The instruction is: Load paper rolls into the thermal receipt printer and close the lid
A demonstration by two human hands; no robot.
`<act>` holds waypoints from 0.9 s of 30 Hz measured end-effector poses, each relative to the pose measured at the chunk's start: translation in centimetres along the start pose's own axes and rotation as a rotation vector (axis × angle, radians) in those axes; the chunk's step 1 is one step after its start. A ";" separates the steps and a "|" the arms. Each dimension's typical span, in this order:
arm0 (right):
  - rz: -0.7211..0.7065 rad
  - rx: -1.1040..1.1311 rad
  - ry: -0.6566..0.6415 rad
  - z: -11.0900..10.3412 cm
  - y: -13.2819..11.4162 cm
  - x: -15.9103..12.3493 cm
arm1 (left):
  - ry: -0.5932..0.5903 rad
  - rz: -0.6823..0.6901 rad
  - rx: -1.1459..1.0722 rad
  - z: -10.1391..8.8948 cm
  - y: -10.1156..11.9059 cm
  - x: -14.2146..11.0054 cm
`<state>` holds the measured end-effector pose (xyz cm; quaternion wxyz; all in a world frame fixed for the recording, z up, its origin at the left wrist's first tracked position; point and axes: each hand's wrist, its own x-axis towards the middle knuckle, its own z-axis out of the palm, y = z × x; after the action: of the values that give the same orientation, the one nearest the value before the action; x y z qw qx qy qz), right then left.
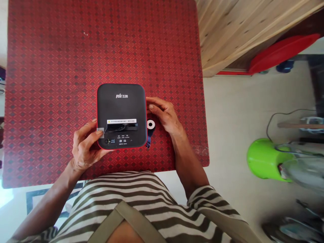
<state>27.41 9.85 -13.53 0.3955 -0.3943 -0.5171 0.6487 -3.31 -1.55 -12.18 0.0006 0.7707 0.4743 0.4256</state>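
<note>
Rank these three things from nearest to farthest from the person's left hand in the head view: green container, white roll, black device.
1. Black device: touching the left hand, to its right.
2. White roll: beside the device's right edge.
3. Green container: far right, beyond the table.

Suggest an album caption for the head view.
Left hand holds a black box, right hand beside it, over a red tablecloth.

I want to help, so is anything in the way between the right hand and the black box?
Nothing visible blocks the right hand: its fingers are at the right edge of the black box. The little white ring sits beside that edge, nearer the person than the fingers.
</note>
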 end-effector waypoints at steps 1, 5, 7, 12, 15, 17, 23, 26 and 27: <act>-0.003 -0.004 0.002 0.0 0.0 0.0 | 0.000 -0.007 0.005 0.0 0.0 0.0; -0.013 -0.025 0.006 0.1 -0.1 0.1 | 0.018 -0.045 0.007 0.1 0.1 -0.1; -0.008 -0.042 0.015 0.2 -0.1 0.0 | 0.019 -0.053 0.005 0.1 0.3 0.1; 0.001 -0.050 0.030 0.3 -0.1 0.0 | 0.002 -0.005 -0.015 0.1 0.8 0.7; 0.014 -0.060 0.041 0.3 -0.1 0.0 | 0.015 0.021 -0.018 0.2 0.8 0.7; 0.013 -0.075 0.047 0.3 -0.1 0.1 | 0.024 0.032 -0.001 0.3 0.7 0.5; 0.027 -0.058 0.060 0.4 -0.4 0.2 | 0.031 0.013 0.013 0.3 0.6 0.6; 0.014 -0.055 0.077 0.6 -0.4 0.2 | 0.033 0.019 -0.046 0.2 0.7 0.8; 0.006 -0.055 0.085 0.6 -0.4 0.2 | 0.036 0.014 -0.071 0.2 0.8 0.9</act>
<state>26.80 9.92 -13.04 0.4041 -0.4337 -0.5163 0.6181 -2.50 -1.28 -11.41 0.0165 0.7656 0.4534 0.4561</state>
